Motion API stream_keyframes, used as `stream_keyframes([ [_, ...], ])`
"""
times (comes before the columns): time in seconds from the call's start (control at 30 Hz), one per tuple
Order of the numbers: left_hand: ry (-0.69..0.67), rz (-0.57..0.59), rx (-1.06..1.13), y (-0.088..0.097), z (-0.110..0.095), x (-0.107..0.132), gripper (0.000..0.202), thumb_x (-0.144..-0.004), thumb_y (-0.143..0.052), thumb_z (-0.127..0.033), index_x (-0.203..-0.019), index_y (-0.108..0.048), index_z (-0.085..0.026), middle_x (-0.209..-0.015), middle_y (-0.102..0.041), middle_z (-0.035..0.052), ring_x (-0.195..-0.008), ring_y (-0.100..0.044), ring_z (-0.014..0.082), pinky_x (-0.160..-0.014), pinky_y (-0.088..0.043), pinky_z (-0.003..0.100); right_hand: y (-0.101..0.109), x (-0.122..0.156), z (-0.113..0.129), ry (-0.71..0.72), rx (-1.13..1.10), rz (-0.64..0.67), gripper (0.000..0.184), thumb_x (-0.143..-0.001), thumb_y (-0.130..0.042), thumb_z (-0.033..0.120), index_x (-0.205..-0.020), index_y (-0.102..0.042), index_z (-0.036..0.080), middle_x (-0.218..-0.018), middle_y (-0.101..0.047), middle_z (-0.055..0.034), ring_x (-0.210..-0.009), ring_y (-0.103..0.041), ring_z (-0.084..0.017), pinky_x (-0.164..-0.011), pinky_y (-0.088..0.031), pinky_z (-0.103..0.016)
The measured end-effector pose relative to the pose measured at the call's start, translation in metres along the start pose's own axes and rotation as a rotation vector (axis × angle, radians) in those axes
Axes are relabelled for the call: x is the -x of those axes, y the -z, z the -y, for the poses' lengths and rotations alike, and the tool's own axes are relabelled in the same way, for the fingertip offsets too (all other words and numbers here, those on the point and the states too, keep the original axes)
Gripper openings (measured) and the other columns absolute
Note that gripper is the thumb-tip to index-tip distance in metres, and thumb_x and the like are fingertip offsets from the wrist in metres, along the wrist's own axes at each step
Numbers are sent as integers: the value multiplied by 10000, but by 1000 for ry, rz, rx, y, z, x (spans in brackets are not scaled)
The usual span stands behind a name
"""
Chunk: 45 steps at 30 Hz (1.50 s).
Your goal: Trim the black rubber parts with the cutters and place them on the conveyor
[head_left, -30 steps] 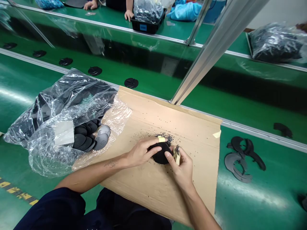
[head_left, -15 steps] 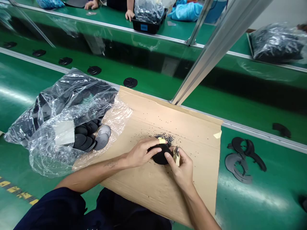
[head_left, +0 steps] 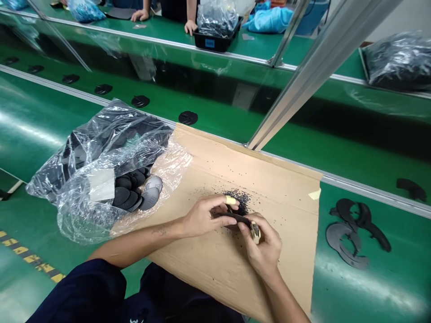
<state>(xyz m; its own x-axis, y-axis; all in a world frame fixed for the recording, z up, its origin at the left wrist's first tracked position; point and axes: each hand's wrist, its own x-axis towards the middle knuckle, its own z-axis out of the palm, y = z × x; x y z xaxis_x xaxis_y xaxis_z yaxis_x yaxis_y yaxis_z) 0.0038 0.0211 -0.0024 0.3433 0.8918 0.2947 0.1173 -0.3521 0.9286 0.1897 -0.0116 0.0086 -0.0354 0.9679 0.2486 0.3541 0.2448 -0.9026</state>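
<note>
Black foam pad (head_left: 235, 218) sat edge-on between both hands above the cardboard sheet (head_left: 215, 282), as far as I could make out on my remote feed. Left hand (head_left: 205, 216) had its grip clenched on the pad, with a yellow finger wrap (head_left: 230, 200) on one finger. Right hand (head_left: 261, 246) was clenched too, on a small cream-handled tool (head_left: 255, 232) against the pad's end; its tip was hidden. Black crumbs (head_left: 239, 201) lay heaped just past the left hand and scattered over the cardboard. To the left, a clear plastic bag (head_left: 101, 179) held stacked dark oval pads (head_left: 126, 195). Grey foam cut-outs (head_left: 346, 237) lay on the green worktop (head_left: 380, 287) right of the sheet. Farther off, a co-worker's hand (head_left: 190, 27) sat beside a black tray (head_left: 215, 42).
</note>
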Motion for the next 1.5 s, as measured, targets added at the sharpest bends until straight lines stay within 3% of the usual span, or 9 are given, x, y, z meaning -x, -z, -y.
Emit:
stream_keyframes([
  [0.07, -16, 2, 66, 1, -2, -1, 313, -911, -701, -385, -1095, -727, -133, -941, -759, 103, -820, -724, 172, -716, -605, 271, -1, 1, 1, 86, -36, -16, 39, -901, -653, 235, -939, -661, 229, -801, -676, -50, -711, -632, -193, -631, -521, -330],
  [0.17, -149, -12, 24, 4, -4, -2, 300, -917, -696, -364, -1100, -729, -129, -911, -753, 106, -823, -712, 176, -746, -602, 297, -3, 0, 2, 178, -62, 10, 122, -882, -637, 137, -956, -655, 232, -804, -674, -42, -711, -640, -187, -630, -521, -330],
  [0.33, -256, 36, -75, 9, -7, -5, 320, -960, -638, -337, -1199, -676, -128, -961, -741, 120, -889, -700, 187, -788, -601, 325, -5, 0, 2, 218, -35, 6, 199, -856, -637, 86, -986, -656, 236, -844, -694, -54, -750, -667, -203, -662, -540, -355],
  [0.43, -280, 33, -75, 11, -8, -5, 248, -936, -677, -308, -1123, -699, -147, -935, -749, 103, -861, -704, 178, -769, -596, 308, -5, 0, 2, 229, -22, 17, 203, -858, -615, 89, -992, -653, 236, -851, -700, -61, -759, -675, -211, -661, -545, -363],
  [0.53, -287, 19, -83, 11, -8, -6, 176, -910, -712, -282, -1025, -717, -150, -879, -751, 85, -795, -697, 160, -729, -587, 287, -4, 0, 1, 233, -10, 38, 189, -863, -601, 99, -987, -647, 235, -848, -699, -64, -764, -674, -213, -663, -548, -367],
  [0.93, -349, -7, -119, 9, -8, -5, 156, -937, -676, -248, -1044, -708, -139, -903, -773, 103, -804, -701, 165, -732, -584, 312, -4, 0, 1, 248, -9, 35, 232, -848, -610, 57, -983, -643, 242, -875, -696, -55, -800, -673, -210, -693, -543, -358],
  [1.13, -303, -30, -102, 9, -10, -4, 134, -892, -735, -249, -994, -726, -162, -865, -782, 75, -779, -714, 159, -749, -591, 312, -4, -2, 2, 243, -29, 48, 249, -853, -580, 40, -982, -644, 243, -885, -698, -55, -793, -669, -198, -689, -533, -340],
  [1.3, -341, 5, -80, 10, -9, -3, 185, -926, -684, -210, -1100, -710, -154, -928, -786, 100, -835, -719, 169, -788, -592, 331, -2, -2, 2, 249, 5, 49, 209, -849, -598, 78, -979, -640, 236, -864, -699, -61, -785, -680, -213, -677, -549, -355],
  [1.5, -313, -42, -56, 7, -10, -3, 129, -892, -732, -228, -1001, -736, -159, -859, -783, 74, -788, -713, 157, -774, -583, 309, -3, -2, 2, 261, -20, 70, 200, -865, -589, 53, -962, -637, 221, -868, -691, -56, -774, -678, -191, -672, -553, -329],
])
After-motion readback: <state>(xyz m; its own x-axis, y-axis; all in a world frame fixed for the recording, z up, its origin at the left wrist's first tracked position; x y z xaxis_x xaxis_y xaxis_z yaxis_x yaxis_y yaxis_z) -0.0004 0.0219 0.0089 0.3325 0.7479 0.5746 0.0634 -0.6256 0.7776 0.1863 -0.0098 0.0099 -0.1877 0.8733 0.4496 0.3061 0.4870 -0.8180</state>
